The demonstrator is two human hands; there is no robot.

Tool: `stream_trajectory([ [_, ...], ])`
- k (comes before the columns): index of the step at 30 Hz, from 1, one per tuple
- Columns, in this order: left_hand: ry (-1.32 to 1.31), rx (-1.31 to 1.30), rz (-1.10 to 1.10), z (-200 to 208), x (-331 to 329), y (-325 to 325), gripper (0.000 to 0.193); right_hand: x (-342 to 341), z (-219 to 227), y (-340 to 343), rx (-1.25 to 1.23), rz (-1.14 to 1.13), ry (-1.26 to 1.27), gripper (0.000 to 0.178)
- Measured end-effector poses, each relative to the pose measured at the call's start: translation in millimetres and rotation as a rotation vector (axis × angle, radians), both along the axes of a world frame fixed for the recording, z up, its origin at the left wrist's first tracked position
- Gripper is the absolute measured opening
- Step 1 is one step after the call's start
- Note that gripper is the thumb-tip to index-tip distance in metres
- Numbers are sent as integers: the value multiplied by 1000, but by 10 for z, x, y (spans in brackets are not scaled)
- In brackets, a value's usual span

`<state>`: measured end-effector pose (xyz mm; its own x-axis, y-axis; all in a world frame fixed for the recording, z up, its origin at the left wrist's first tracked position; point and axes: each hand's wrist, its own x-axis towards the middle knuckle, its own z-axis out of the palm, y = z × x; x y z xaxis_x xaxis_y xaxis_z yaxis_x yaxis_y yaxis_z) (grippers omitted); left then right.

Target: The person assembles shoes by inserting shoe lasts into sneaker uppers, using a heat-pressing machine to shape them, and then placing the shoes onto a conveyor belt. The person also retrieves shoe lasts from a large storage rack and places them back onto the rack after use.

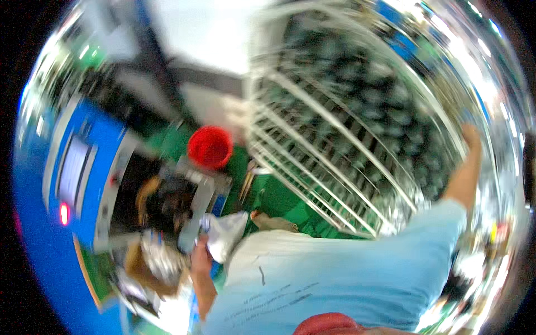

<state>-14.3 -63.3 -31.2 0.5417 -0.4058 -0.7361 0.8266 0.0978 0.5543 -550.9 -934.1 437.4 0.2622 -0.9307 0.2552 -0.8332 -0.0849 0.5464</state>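
Observation:
Motion smears much of the view. At the lower left, my left hand [201, 259] is closed at the edge of a crumpled white cloth-like thing [226, 237]; whether it is a cloth or a bag I cannot tell. My right arm stretches out to the far right. There my right hand [472, 138] is at the pale top rail of a large white wire cage [335, 114], its fingers too blurred to make out. Many dark, roundish parts [374, 95] fill the cage.
A round red bucket [210, 147] stands left of the cage, above a green floor [279, 192]. Further left is a blue machine [84, 162] with a lit red lamp [64, 214]. An open brown carton [142, 265] with pale wrapping sits below it.

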Motion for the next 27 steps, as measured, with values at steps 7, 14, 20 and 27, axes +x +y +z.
stream_trajectory([
  [7,-277,290,414,685,-372,2085,30,1544,-146,877,359,485,-457,58],
  [14,-618,447,954,278,-985,4064,28,4240,-1089,4993,835,1164,-692,44],
  [20,-225,1538,365,-1033,-1365,4738,33,6325,-2080,7002,834,1756,-395,43],
  [27,-16,1320,-32,-818,-857,5193,46,7415,-2699,9519,517,2120,-840,56],
])
